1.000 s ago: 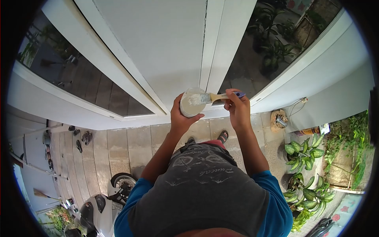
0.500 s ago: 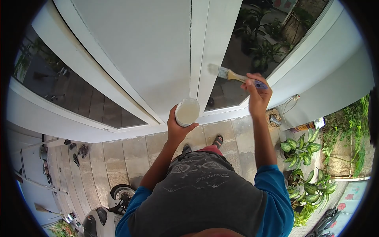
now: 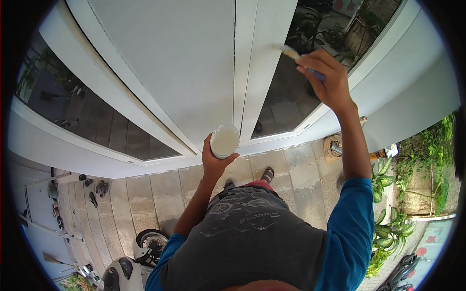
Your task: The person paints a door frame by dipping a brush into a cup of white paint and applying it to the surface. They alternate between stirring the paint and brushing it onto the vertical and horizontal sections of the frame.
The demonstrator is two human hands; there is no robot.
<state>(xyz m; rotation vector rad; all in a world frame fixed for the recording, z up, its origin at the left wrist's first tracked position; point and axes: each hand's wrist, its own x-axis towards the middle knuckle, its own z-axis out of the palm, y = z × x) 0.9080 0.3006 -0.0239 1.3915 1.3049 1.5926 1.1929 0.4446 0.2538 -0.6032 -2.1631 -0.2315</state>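
Observation:
My left hand (image 3: 216, 160) is wrapped round a small tub of white paint (image 3: 225, 141), its top facing up near the foot of the door. In my right hand (image 3: 326, 75) is a paintbrush (image 3: 291, 52), gripped by its handle with the bristles pointing left. The bristle tip overlaps the right edge of the white frame (image 3: 264, 63), beside the dark glass pane (image 3: 286, 104). Left of that frame stands a pale door panel (image 3: 170, 58).
Potted leafy plants (image 3: 386, 230) line the right side. A white motorbike (image 3: 124, 271) is parked at lower left on the tiled floor (image 3: 143, 199). Loose sandals (image 3: 101, 188) lie by the wall on the left, and a second glass pane (image 3: 92, 106) is set further left.
My right hand has risen and moved slightly right, carrying the paintbrush up to the frame's edge by the glass. My left hand and the tub have shifted slightly left and down.

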